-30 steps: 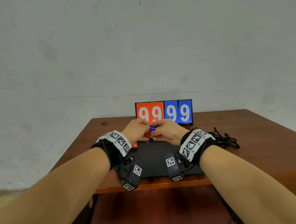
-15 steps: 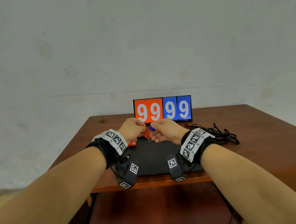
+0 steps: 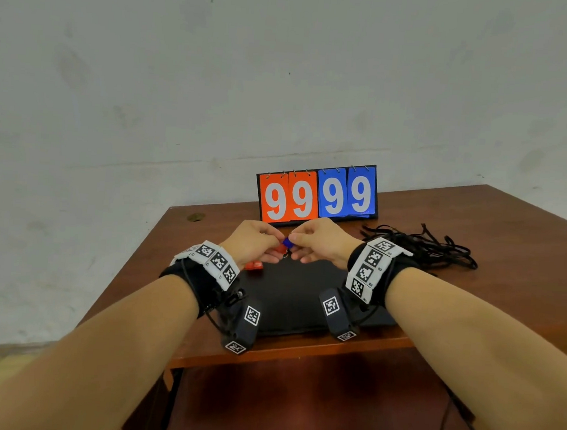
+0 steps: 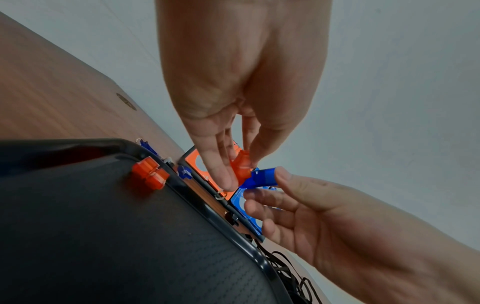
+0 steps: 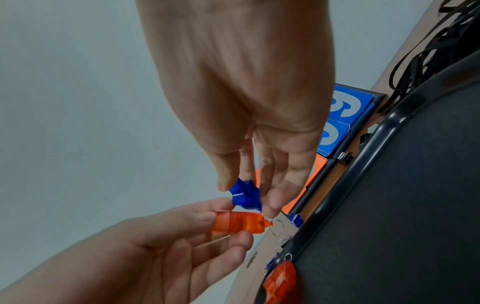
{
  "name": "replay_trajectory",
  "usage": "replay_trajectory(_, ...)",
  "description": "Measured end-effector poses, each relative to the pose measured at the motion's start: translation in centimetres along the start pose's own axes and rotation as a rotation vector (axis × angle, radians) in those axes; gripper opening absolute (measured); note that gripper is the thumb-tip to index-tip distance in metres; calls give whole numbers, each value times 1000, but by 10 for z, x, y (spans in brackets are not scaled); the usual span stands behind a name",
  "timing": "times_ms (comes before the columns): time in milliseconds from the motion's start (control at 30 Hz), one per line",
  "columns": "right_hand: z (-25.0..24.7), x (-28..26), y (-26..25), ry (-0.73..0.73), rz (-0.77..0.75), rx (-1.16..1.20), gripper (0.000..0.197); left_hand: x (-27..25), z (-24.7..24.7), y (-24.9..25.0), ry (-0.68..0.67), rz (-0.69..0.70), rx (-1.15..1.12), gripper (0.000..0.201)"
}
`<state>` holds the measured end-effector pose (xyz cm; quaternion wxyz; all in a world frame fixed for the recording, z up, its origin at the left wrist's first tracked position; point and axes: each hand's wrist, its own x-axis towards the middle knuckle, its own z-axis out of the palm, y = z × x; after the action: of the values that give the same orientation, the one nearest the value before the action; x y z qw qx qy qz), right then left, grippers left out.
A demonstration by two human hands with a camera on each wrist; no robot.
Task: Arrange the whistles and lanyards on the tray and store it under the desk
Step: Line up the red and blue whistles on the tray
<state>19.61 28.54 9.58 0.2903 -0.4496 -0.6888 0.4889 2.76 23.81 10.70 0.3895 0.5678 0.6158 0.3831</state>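
Note:
A black tray (image 3: 296, 293) lies at the desk's near edge. Above its far edge my left hand (image 3: 270, 244) pinches an orange whistle (image 5: 236, 223), which has a small key ring at its end. My right hand (image 3: 298, 247) pinches a blue whistle (image 5: 245, 195) right beside it, and the two whistles touch. Two more orange whistles (image 3: 253, 265) sit in the tray's far-left corner. Small blue whistles (image 4: 184, 171) lie on the desk just beyond the tray's rim. A heap of black lanyards (image 3: 421, 244) lies on the desk to the right.
A flip scoreboard (image 3: 317, 193) reading 9999 stands behind the tray, close to my hands. The brown desk (image 3: 492, 236) runs on to the right past the lanyards. A grey wall is behind it, and the floor shows at the left.
Both hands stay together over the tray's far edge with the two whistles between them. The head view has tilted slightly upward.

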Motion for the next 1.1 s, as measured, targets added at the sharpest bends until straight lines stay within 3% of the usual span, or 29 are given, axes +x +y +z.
replay_trajectory(233,-2,26,9,77,-39,-225,28,25,-14,-15,3,30,245,22)
replay_trajectory(400,-2,47,17,64,-48,-321,26,46,-17,-26,84,138,470,17)
replay_trajectory(600,5,67,17,72,-107,-492,24,73,-15,-31,80,178,678,20)
replay_trajectory(1100,12,85,30,-64,-101,-724,28,91,-6,-47,-10,170,816,23)
